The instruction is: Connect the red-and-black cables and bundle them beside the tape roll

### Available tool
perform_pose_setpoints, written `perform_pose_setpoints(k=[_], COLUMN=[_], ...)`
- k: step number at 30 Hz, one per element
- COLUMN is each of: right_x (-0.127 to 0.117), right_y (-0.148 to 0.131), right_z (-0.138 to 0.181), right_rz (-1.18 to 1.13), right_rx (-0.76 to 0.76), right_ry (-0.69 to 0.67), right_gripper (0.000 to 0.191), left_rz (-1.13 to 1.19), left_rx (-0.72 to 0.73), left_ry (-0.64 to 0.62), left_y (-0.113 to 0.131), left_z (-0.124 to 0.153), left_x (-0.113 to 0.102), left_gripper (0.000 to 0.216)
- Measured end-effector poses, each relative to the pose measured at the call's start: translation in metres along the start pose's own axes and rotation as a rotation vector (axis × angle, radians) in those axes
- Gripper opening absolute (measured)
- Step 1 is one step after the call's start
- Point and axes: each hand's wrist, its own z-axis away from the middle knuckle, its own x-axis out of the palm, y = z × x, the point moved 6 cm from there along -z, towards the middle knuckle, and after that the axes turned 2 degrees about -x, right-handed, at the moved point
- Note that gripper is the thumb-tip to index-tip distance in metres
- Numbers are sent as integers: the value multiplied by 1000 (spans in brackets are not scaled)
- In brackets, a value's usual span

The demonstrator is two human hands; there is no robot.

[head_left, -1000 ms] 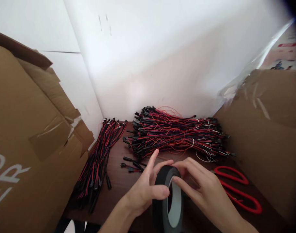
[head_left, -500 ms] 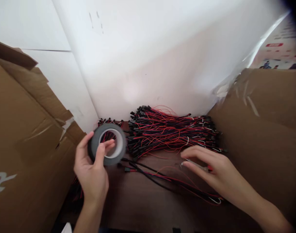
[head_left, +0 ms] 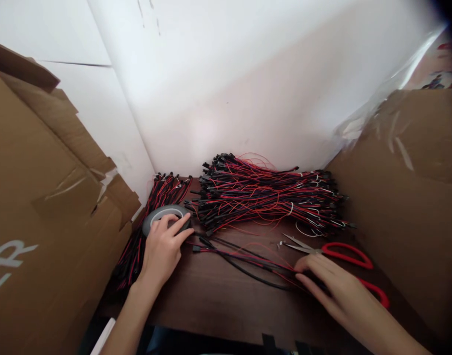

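Note:
My left hand (head_left: 163, 246) has its fingers over the rim and into the hole of a grey roll of tape (head_left: 148, 222), which lies tilted on a bundle of wires (head_left: 169, 190) at the left. Lower right, my right hand (head_left: 329, 283) closes thumb and fingers around the loose red and black wires (head_left: 244, 259) lying across the table's front. Their right end is hidden by that hand. Red-handled scissors (head_left: 346, 251) rest with blades parted just beyond my right hand, which covers part of them.
A big pile of red and black wires (head_left: 263, 192) with black connectors lies against the white wall (head_left: 226, 98). Cardboard boxes stand close on the left (head_left: 44, 197) and right (head_left: 407, 197). The dark brown table (head_left: 218, 305) ends near the bottom.
My left hand has lowered the roll of tape from the air onto the left wires. The scissors, earlier at my right hand, now lie on the table, and that hand has moved down to the loose wires.

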Motion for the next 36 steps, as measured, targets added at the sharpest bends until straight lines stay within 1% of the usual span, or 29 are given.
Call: perform_pose_setpoints(k=[2,4,6,8,12,15,17,19,21,22,24,25,26,28,30,33,36], right_x=[-8,-15,-21,-25,-27,-27,-30,-36,-44,-47,-49,-47,-42,-25,-5,19,35], right_y=[5,11,16,21,36,49,55,57,49,40,16,-1,-15,-43,-64,-78,-78], right_z=[-1,-3,-8,-19,-47,-65,-72,-74,-75,-75,-78,-80,-83,-92,-99,-107,-113], right_rz=[-26,-31,-43,-60,-80,-80,-70,-34,-1,-3,-56,-93,-123,-161,-189,-240,-335], right_rx=[58,90,80,51,19,-29,-58,-80,-99,-115,-168,-232,-275,-357,-428,-467,-416], right_ry=[49,92,95,68,-43,-114,-108,-46,59,114,187,213,206,129,58,28,10], right_gripper=[24,25,26,25,26,28,29,30,27,24,16,13,11,13,15,15,11], left_rz=[21,88,164,207,207,176,194,254,323,351,401,425,447,483,501,522,496], left_rx=[42,71,87,84,9,-73,-116,-137,-146,-152,-170,-181,-194,-212,-220,-226,-208], left_ry=[-24,-6,24,23,-58,-63,-44,-34,-44,-57,-82,-91,-99,-111,-124,-141,-149], left_y=[5,11,17,24,34,37,39,40,42,44,46,46,47,49,50,49,47], left_z=[0,-1,-1,-2,0,0,-2,-5,-8,-10,-12,-12,-13,-13,-14,-13,-12], left_x=[0,-3,-7,-7,4,8,8,6,6,6,7,7,7,5,1,-7,-11], left_gripper=[43,33,25,21,17,14,14,16,16,17,18,18,18,18,18,18,19])
